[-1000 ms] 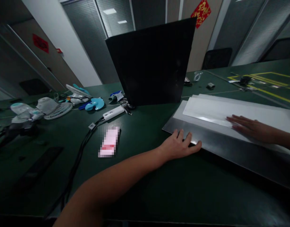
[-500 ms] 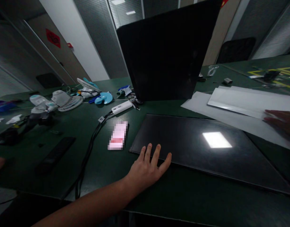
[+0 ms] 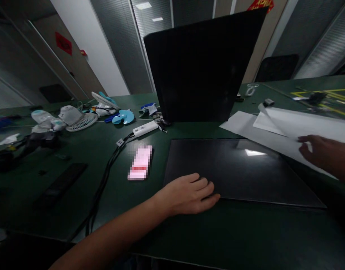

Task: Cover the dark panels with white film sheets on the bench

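A flat dark glossy panel (image 3: 239,172) lies on the green table, reflecting a ceiling light. My left hand (image 3: 190,193) rests on its near left edge, fingers curled and thumb along the front edge; whether it grips the panel is hard to see. At the right, my right hand (image 3: 324,152) pinches the lifted edge of a thin white sheet (image 3: 279,123). More white sheets (image 3: 309,122) lie beneath it, partly beside the panel's far right corner.
Behind the panel stands a large black screen (image 3: 203,71). To the left lie a pixelated pink phone (image 3: 140,163), a white power strip (image 3: 145,128) with black cables, a dark remote-like bar (image 3: 62,183) and white and blue fan parts (image 3: 85,122).
My left hand has moved right and its fingers have curled. The panel has turned slightly. My right hand has moved left into view, and a sheet's edge has been lifted.
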`<move>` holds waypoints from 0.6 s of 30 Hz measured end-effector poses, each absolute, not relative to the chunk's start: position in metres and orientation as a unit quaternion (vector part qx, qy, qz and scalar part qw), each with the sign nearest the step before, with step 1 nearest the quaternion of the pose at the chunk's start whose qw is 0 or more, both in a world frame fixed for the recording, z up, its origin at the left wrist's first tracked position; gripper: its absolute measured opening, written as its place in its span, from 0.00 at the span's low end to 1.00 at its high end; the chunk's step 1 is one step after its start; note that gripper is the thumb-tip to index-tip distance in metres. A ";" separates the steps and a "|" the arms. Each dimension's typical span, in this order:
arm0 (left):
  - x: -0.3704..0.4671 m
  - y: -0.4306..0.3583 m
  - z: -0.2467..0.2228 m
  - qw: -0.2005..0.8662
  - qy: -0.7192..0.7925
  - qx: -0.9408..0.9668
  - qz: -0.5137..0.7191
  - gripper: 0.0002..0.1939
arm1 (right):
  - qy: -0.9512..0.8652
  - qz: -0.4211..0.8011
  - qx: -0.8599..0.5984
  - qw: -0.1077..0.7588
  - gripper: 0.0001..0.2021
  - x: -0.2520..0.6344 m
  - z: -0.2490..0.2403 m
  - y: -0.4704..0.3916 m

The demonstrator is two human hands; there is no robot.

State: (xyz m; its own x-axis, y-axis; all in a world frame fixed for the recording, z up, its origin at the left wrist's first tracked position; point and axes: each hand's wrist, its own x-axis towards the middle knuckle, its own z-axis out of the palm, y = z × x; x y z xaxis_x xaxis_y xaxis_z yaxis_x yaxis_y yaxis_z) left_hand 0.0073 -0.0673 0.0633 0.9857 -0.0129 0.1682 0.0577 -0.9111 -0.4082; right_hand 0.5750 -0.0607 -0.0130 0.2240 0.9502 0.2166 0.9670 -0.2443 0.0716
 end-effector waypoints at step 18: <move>-0.011 -0.073 0.025 0.184 -0.090 -0.969 -0.139 0.11 | -0.860 0.052 -0.503 0.068 0.24 0.357 0.019 -0.105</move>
